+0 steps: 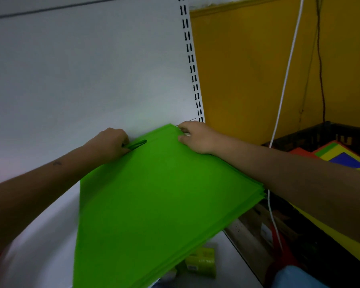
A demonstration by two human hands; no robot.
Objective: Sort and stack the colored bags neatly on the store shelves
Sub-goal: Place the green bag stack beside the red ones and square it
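A stack of green bags (158, 196) fills the centre and lower middle of the frame, lying flat on the white shelf (40, 235) with its far edge pushed toward the shelf's white back panel (81, 69). Both hands sit at that far edge, probably to square the pile against the panel. The left hand (112, 143), left of centre, has its fingers curled round the dark green handle loop (136, 144) that pokes out of the stack, so its grip is grasping the handle. The right hand (195, 138), just right of centre by the slotted upright (192, 65), lies over the top corner, fingers bent on the edge; whether that grip pinches the bags or only presses them I cannot tell. At the right edge a dark crate (320, 134) holds more colored bags (341, 156) awaiting sorting.
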